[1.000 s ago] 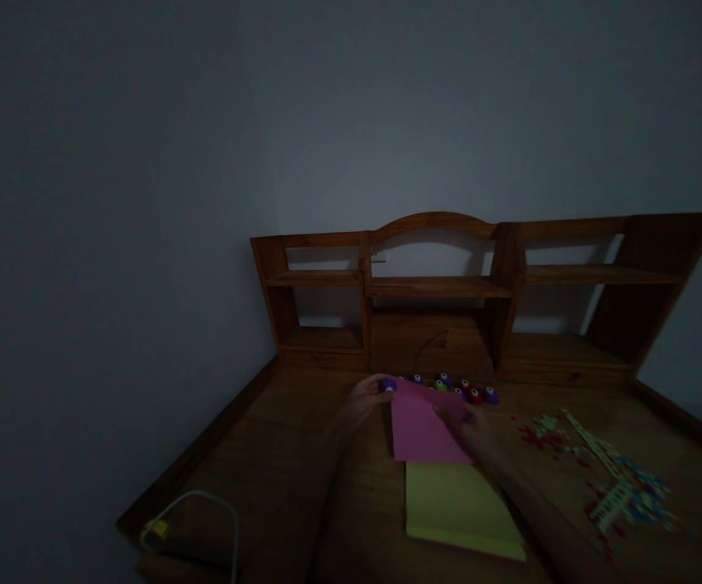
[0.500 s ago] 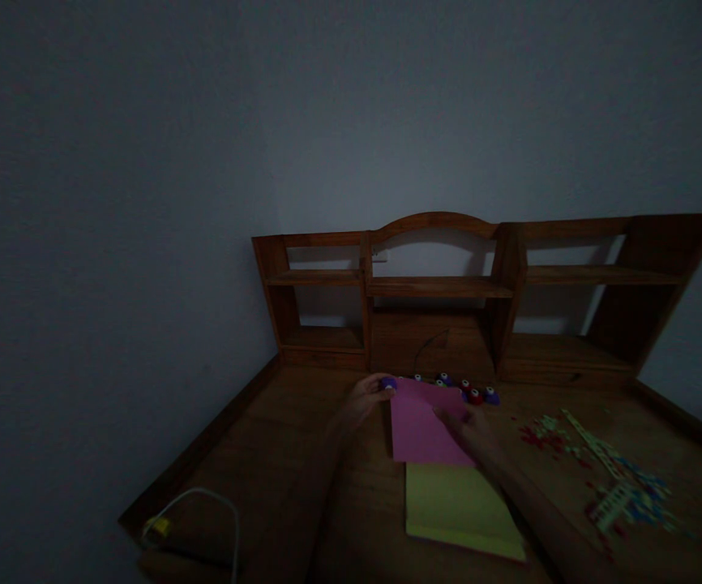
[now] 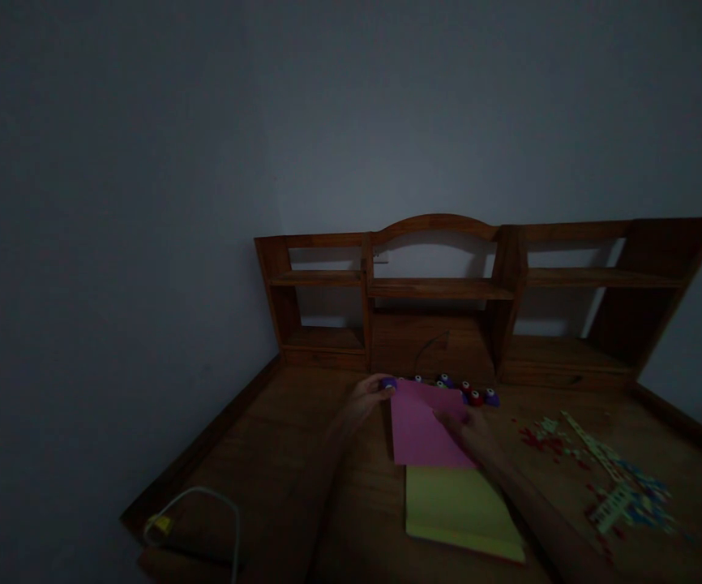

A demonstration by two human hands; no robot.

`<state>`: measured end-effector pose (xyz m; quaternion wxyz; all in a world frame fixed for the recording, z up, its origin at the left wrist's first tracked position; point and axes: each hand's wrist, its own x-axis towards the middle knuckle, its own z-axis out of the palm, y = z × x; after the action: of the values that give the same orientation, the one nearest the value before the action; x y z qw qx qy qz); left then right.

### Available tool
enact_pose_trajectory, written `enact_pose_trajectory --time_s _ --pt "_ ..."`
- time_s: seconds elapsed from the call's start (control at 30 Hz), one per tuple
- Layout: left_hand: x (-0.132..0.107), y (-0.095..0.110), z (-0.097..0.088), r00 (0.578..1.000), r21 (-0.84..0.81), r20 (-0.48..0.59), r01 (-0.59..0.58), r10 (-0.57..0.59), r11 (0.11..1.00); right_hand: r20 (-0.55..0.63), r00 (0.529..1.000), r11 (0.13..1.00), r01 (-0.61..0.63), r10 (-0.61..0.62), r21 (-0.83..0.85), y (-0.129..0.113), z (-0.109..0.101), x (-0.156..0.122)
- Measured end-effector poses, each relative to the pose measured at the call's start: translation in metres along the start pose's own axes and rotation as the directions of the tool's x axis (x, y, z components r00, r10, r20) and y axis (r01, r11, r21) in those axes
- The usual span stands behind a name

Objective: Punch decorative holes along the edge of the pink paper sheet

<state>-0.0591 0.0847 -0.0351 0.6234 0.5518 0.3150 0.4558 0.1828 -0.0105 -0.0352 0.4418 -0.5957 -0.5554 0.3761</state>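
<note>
A sheet of pink paper (image 3: 419, 434) is held tilted above a yellow sheet stack (image 3: 457, 507), overlapping its far part. At the pink paper's upper left corner, my left hand (image 3: 364, 395) is closed around a small purple craft punch (image 3: 388, 383); whether the paper's edge sits inside it I cannot tell. My right hand (image 3: 472, 426) grips the right side of the pink paper, thumb on top and the other fingers mostly hidden beneath. Just past the paper stand several more small punches in red, purple and green, among them a red punch (image 3: 476, 397).
A wooden shelf unit (image 3: 439, 288) stands at the back of the wooden desk (image 3: 266, 454). Small red, white and blue plastic pieces (image 3: 643, 495) lie scattered at right. A white cable (image 3: 217, 496) loops at the near left, beside a yellow object (image 3: 160, 526).
Hardly anything differs. Both hands keep their hold on the punch and the pink paper, and the view has shifted very slightly.
</note>
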Motion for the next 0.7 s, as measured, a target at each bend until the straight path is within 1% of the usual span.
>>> enact_pose_trajectory --time_s 0.17,0.4,0.47,0.57,0.7 --pt "-0.0007 0.0013 0.0012 1.0 0.023 -0.003 -0.016 0.016 1.0 0.06 0.998 1.0 0.013 -0.014 0.019 0.0004 -0.0011 0.0011" --pt "-0.0023 0.0036 0.003 0.999 0.005 0.009 -0.031 0.031 1.0 0.029 0.999 0.997 0.04 -0.038 -0.063 0.0042 -0.0011 0.0024" --pt "-0.0031 0.0056 0.0034 1.0 -0.004 -0.004 -0.025 0.025 1.0 0.028 0.999 0.998 0.02 -0.018 -0.059 0.0043 -0.0008 0.0028" --pt "-0.0036 0.0068 0.0033 1.0 -0.006 -0.006 -0.014 0.014 1.0 0.034 0.999 1.0 -0.018 0.018 -0.007 0.0055 0.0001 0.0034" --pt "-0.0025 0.0039 0.0019 1.0 0.016 -0.001 -0.025 0.025 1.0 0.052 0.998 0.999 -0.033 0.033 0.005 0.0067 0.0007 0.0027"
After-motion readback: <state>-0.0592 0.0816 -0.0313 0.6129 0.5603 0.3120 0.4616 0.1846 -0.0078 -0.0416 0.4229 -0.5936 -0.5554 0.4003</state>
